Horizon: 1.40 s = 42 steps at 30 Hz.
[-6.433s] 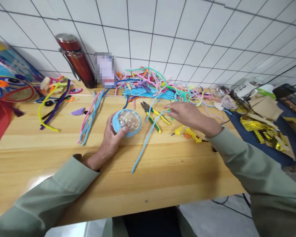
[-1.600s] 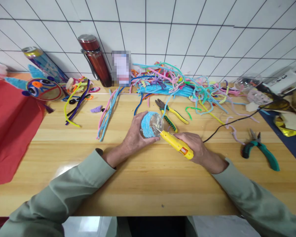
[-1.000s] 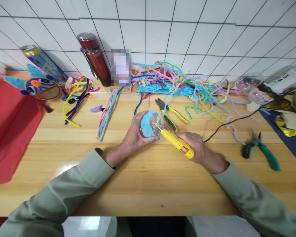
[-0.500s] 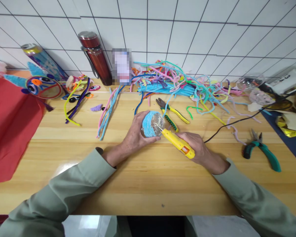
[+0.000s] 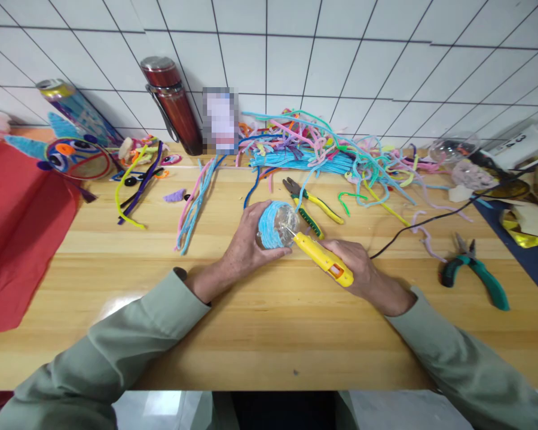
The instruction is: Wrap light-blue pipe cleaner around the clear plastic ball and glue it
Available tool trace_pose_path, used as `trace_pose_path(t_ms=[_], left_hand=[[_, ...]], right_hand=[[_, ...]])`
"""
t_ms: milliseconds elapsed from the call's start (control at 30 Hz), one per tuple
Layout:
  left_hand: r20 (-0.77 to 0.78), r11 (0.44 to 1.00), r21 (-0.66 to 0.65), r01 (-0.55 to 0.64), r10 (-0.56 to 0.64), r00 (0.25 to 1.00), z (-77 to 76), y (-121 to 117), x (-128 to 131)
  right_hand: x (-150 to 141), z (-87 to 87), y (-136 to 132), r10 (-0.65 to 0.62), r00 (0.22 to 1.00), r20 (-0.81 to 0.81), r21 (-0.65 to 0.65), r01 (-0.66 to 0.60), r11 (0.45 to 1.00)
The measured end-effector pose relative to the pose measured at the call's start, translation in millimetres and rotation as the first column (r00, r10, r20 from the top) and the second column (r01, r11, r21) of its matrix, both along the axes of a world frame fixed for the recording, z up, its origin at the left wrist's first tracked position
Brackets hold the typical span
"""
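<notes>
My left hand is closed around a clear, rounded plastic piece partly wrapped in light blue pipe cleaner. A loose end of the pipe cleaner rises from its right side past the yellow-handled pliers. In my right hand is a yellow glue gun, its thin metal nozzle at the bare clear face of the piece. Whether the nozzle touches the surface I cannot tell. The glue gun's black cord runs off to the upper right.
Tangled pipe cleaners lie along the tiled wall. A red thermos, a drink can and a decorated mask-like craft stand at the back left. Green-handled pliers lie right; red sheet material covers the left.
Almost nothing differs. Both hands, the wrapped piece and the glue gun hold nearly the same positions; the whole view has shifted very slightly.
</notes>
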<state>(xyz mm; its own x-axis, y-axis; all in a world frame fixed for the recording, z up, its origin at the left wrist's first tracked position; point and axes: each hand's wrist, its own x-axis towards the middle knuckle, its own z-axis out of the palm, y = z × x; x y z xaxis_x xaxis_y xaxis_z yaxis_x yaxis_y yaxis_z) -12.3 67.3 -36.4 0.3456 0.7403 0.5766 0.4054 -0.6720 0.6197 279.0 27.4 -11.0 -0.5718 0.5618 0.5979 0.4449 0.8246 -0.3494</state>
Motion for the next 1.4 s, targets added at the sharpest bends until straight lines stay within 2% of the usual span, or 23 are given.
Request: trace_pose_path(t_ms=[300, 533, 833, 933, 1100, 1400], left_hand=[[-0.013, 1.000, -0.019, -0.015, 0.015, 1.000, -0.3, 0, 1], [0.013, 1.000, 0.002, 0.012, -0.012, 1.000, -0.3, 0, 0], [-0.032, 1.000, 0.010, -0.007, 0.007, 0.999, -0.5, -1, 1], [-0.044, 1.000, 0.013, -0.002, 0.003, 0.999, -0.2, -1, 1], [-0.012, 0.999, 0.035, -0.006, 0.006, 1.000, -1.0, -1, 1], [0.004, 1.000, 0.026, 0.000, 0.000, 1.000, -2.1, 0, 1]], right_hand=[[2, -3.3, 0, -0.010, 1.000, -0.010, -0.039, 0.009, 0.999], [3, -6.2, 1, -0.008, 1.000, -0.001, -0.016, 0.008, 1.000], [5, -11.4, -2, -0.076, 0.997, -0.021, -0.024, 0.075, 0.997], [5, -8.3, -3, -0.111, 0.994, -0.022, -0.004, 0.111, 0.994], [2, 1.1, -3, -0.013, 1.000, 0.010, 0.006, 0.013, 1.000], [-2, 5.5, -5, -0.032, 0.999, 0.030, 0.042, 0.030, 0.999]])
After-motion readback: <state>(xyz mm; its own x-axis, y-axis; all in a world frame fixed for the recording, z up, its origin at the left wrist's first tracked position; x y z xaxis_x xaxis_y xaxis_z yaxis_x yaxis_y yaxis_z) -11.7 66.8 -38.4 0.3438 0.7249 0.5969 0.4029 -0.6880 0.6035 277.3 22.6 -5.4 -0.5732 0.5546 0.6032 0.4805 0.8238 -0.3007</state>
